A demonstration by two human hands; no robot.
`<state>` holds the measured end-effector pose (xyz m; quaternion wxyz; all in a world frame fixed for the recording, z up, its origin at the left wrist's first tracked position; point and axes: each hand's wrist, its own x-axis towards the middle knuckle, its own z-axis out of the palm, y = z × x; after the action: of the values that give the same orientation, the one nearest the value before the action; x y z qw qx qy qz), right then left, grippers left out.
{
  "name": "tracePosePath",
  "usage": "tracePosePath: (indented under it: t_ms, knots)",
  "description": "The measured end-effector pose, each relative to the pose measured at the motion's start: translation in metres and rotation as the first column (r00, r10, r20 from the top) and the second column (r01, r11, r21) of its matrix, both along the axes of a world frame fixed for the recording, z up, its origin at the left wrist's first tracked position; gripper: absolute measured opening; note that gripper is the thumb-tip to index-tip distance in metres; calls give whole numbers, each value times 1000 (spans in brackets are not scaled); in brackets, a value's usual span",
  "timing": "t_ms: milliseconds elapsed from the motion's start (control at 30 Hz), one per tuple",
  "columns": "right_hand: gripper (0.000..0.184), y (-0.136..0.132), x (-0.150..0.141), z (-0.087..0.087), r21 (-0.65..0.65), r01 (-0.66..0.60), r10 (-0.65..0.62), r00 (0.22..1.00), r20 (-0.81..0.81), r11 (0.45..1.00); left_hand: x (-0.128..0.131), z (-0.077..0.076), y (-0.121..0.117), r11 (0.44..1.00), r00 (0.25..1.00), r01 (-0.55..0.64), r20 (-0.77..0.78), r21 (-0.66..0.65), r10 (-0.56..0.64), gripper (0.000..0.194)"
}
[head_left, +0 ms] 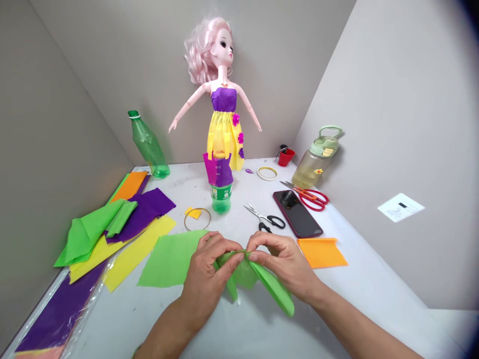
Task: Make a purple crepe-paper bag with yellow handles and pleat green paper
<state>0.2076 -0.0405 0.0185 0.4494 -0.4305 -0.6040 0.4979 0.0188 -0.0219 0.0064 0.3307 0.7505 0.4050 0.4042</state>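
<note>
My left hand [209,269] and my right hand [280,259] meet near the table's front, both pinching a gathered piece of green crepe paper [267,286] that hangs down between them. A flat green paper sheet [168,259] lies just left of my left hand. Behind it stands a doll [222,99] with pink hair, a purple top and a yellow paper skirt, set on a cut green bottle base [220,197].
A pile of green, purple, yellow and orange papers [112,229] lies at left. Black scissors [267,218], a phone [297,213], red scissors [310,195], an orange sheet [322,252], a tape roll [267,172], a water jug [316,158], a green bottle [147,144] and a wire ring [197,218] stand around.
</note>
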Motion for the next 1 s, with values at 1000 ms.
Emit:
tracePosePath:
  t_ms: [1000]
  knots:
    - [9,-4,-5,-3,294,146,-209,959,194,945,3,5,-6,997,996,-29,81,-70,35,11]
